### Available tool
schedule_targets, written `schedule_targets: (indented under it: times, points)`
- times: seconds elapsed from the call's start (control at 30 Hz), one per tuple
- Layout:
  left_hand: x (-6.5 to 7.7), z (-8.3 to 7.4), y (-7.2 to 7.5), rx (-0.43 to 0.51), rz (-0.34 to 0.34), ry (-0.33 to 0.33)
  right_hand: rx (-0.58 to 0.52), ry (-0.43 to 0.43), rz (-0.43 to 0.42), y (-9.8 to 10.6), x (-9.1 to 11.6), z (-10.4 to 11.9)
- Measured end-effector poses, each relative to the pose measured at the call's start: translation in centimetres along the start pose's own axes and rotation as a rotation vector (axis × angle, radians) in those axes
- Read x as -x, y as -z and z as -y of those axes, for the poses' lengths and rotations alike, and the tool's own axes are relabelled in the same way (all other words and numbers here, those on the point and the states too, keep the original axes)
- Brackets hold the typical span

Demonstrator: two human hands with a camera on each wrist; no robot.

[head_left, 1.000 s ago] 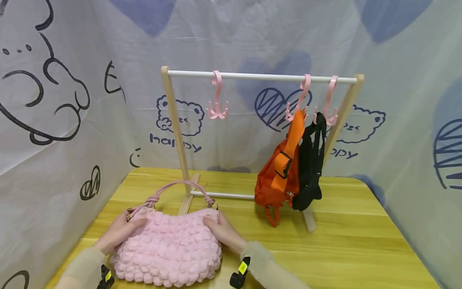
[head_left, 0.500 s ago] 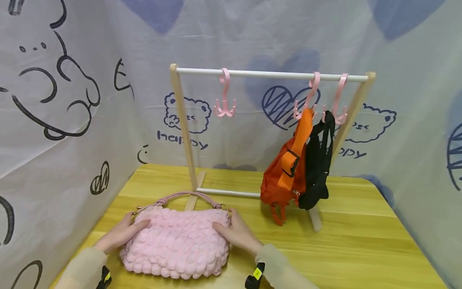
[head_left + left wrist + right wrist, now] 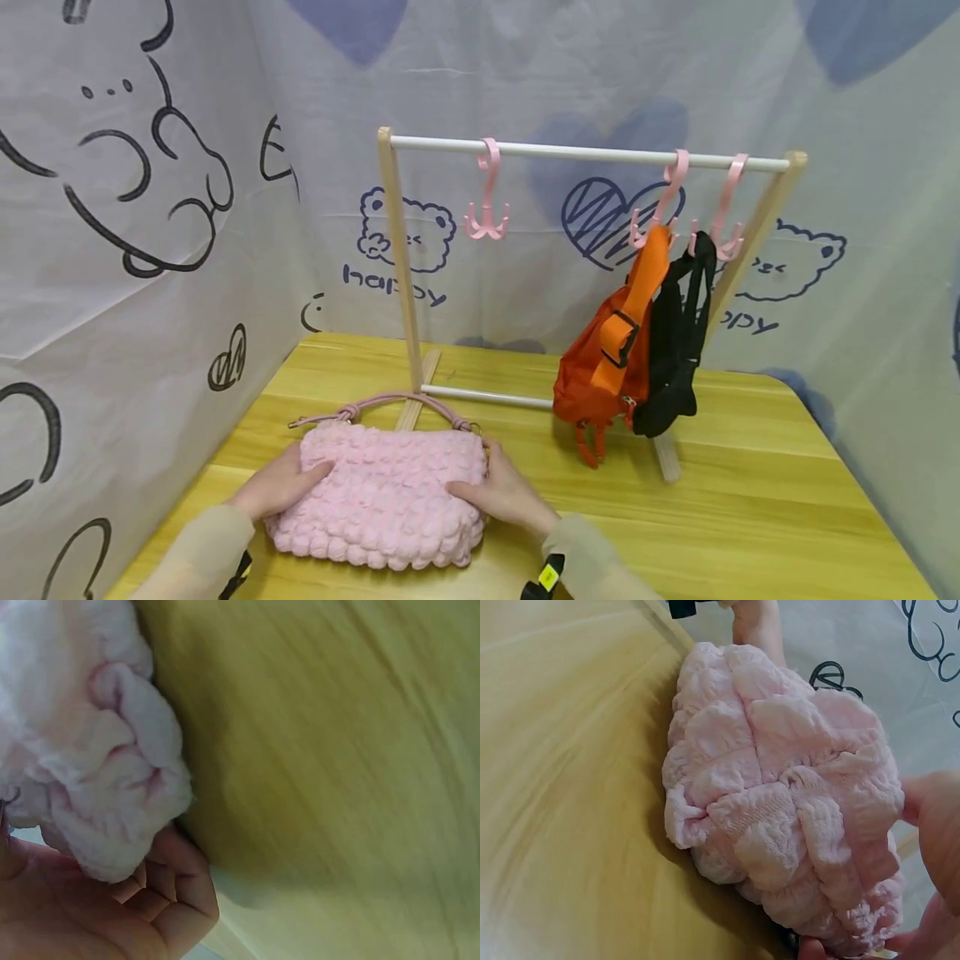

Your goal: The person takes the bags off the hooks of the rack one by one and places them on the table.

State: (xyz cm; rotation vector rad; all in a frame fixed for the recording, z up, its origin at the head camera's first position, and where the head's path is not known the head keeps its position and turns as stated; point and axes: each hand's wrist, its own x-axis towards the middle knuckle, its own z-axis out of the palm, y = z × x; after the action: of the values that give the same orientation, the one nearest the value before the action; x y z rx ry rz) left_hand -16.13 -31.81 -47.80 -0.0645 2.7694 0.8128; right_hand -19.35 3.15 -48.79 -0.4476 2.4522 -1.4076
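Observation:
A pink puffy handbag (image 3: 382,496) rests low on the table in the head view, its thin pink handle (image 3: 408,398) arched behind its top edge. My left hand (image 3: 279,483) holds its left side, thumb on the front and fingers behind. On the opposite side my right hand (image 3: 506,492) grips in the same way. The left wrist view shows curled left fingers (image 3: 184,889) beneath a bunched end of the fabric. In the right wrist view the bag's side fills the middle, and the right thumb (image 3: 934,810) presses its edge.
Behind the bag stands a wooden rack with a white top rail (image 3: 585,152). Pink hooks hang from it; the left one (image 3: 487,200) bears nothing. An orange bag (image 3: 600,358) and a black bag (image 3: 671,358) hang at the right. Printed cloth walls enclose the table.
The head view has turned left, so the scene sits farther right. The bag and its handle have sunk lower against the rack. My left hand has slid down from the bag's top corner.

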Motion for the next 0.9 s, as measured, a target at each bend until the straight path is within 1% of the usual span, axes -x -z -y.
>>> schedule_targets:
  times: [0.07, 0.17, 0.27, 0.3, 0.47, 0.53, 0.67, 0.9]
  points:
    - [-0.1, 0.1, 0.0, -0.003, -0.008, -0.017, 0.009, 0.001, 0.002, -0.4, 0.1, 0.0]
    - [-0.4, 0.2, 0.3, 0.005, -0.017, -0.060, 0.010, 0.013, -0.001, -0.9, 0.1, 0.2]
    - [-0.7, 0.2, 0.7, 0.028, -0.009, -0.077, 0.002, 0.021, -0.007, -1.3, 0.0, 0.4]
    - [-0.9, 0.4, 0.6, 0.037, -0.005, -0.080, 0.000, 0.018, -0.010, -1.4, 0.0, 0.3]
    - [-1.2, 0.6, 0.6, 0.060, 0.020, -0.086, -0.003, 0.007, -0.016, -1.9, -0.1, 0.1]
    - [-1.3, 0.4, 0.6, 0.057, 0.026, -0.073, -0.009, 0.014, -0.020, -2.0, -0.1, 0.0]
    - [-1.6, 0.4, 0.5, 0.074, 0.030, -0.050, -0.023, 0.019, -0.016, -2.0, -0.3, 0.1]
    - [-1.4, 0.9, 0.6, 0.086, 0.025, -0.042, -0.015, 0.028, 0.013, -2.4, -0.6, 0.3]
